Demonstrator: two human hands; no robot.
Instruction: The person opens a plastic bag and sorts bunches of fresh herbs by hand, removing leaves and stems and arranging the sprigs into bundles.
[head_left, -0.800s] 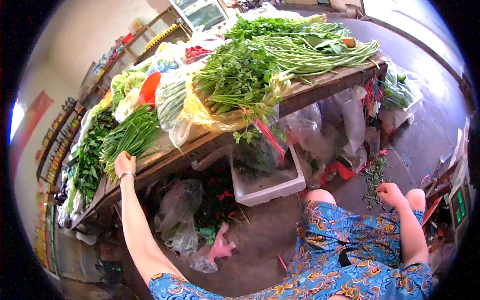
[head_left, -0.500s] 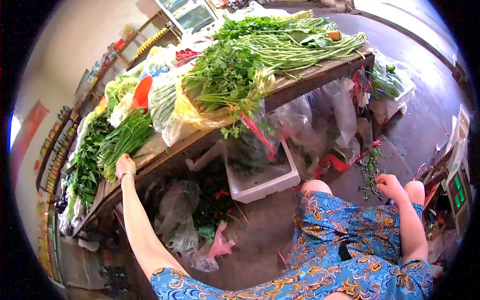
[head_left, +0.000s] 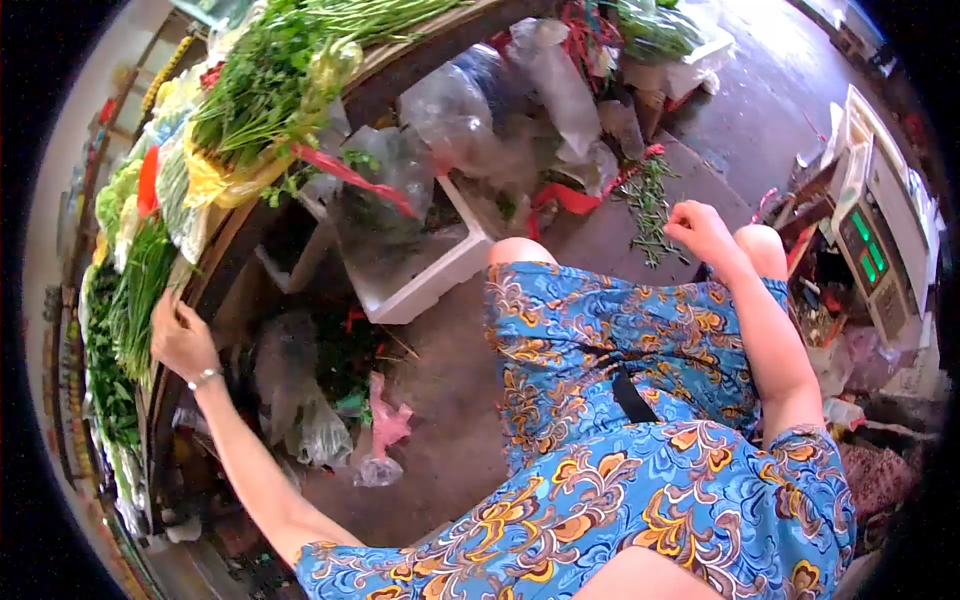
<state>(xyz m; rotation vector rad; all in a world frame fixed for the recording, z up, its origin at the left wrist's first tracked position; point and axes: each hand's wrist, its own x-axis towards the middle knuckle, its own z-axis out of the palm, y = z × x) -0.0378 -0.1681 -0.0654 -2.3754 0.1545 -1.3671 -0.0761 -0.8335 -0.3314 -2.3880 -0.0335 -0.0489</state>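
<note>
My left hand point(head_left: 186, 345), a bracelet at its wrist, is at the front edge of the vegetable table, right beside a bunch of long thin green stalks point(head_left: 146, 285). Its fingers are loosely bent and a little apart, and nothing shows between them. By my right knee, my right hand point(head_left: 702, 232) is closed with the fingers curled in; whatever it may hold is too small or hidden to make out. Scattered short green stems point(head_left: 652, 215) lie on the floor just beyond that hand.
Leafy herbs point(head_left: 250, 95) in a yellow bag and long beans point(head_left: 385, 18) lie on the table point(head_left: 400, 55). Beneath it stand a white foam box point(head_left: 425, 285) and clear plastic bags point(head_left: 450, 105). A scale point(head_left: 868, 245) with green digits is at right. A pink bag point(head_left: 388, 415) lies on the floor.
The view has swung down and to the right. My left hand has come back from the stalk bunch toward the table edge. My right hand stays by the knee, still closed.
</note>
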